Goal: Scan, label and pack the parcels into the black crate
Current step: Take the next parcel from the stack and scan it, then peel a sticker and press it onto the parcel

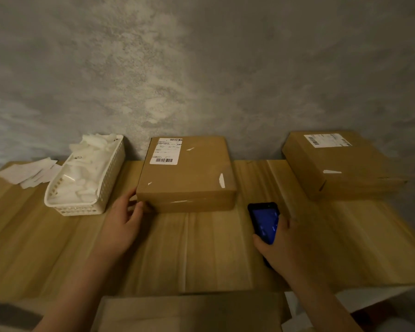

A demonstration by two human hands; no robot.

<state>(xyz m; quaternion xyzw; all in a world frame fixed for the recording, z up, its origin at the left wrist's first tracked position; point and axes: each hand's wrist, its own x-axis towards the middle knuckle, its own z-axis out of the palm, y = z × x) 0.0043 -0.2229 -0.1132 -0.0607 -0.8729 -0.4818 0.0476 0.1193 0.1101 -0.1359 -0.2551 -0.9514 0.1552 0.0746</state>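
Gripping the phone [265,224] with my right hand [283,245], I'm steadying the first parcel [187,173] with open left hand [122,224]; nothing's packed.

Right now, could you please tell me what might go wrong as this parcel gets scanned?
The phone in the right hand sits low before the middle box, so it may miss the label at the far corner. The left hand touches only one corner, so the box could swivel into the white basket.

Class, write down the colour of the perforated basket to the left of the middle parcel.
White: the basket shows clearly in the head view.
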